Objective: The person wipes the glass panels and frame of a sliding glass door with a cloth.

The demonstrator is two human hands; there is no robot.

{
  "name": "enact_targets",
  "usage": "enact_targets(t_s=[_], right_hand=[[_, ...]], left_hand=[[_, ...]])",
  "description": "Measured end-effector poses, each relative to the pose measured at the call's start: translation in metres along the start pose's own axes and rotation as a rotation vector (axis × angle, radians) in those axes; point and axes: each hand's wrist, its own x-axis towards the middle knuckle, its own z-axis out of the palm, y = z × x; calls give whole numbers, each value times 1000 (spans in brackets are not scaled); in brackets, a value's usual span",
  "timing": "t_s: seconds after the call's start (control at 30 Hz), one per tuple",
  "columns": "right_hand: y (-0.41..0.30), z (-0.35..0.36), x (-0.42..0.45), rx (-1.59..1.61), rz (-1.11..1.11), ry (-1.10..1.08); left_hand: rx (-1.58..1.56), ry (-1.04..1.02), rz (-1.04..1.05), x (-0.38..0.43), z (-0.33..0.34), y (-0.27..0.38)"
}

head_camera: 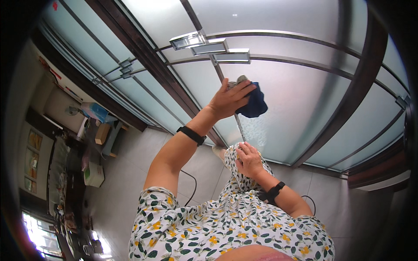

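My left hand (pixel 231 97) presses a dark blue cloth (pixel 256 102) with a grey part against the frosted glass panel (pixel 294 107) of a framed door. The fingers lie over the cloth, and part of it is hidden under them. Just below, a patch of the glass (pixel 256 132) looks wet or streaked. My right hand (pixel 249 160) rests on my raised knee, on the patterned fabric (pixel 243 182), and holds nothing. Above the cloth, overlapping rectangular metal-and-glass ornaments (pixel 214 49) sit where the thin metal bars of the door cross.
Dark wooden frame posts (pixel 346 104) divide the glass panels. A black cable (pixel 196 186) runs over the grey tiled floor (pixel 130 182). To the left stand a low grey bench (pixel 112 140) with a cardboard box (pixel 102 133), a white box (pixel 94 174) and a fan (pixel 72 111).
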Motion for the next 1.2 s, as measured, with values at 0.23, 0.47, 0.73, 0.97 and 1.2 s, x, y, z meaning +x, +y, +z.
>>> enact_targets(t_s=[0.23, 0.47, 0.73, 0.97, 1.2], right_hand=[[1, 3, 0, 22, -9, 1], [-1, 2, -2, 3, 1, -23], [0, -3, -2, -1, -16, -1], [-4, -3, -1, 41, 4, 21], [1, -1, 1, 74, -6, 24]], left_hand=[[-14, 466, -291, 42, -46, -106], [-276, 767, -675, 174, -162, -170], [72, 338, -28, 140, -68, -44], [-57, 56, 170, 20, 1, -1], [-114, 364, -164, 31, -49, -85]])
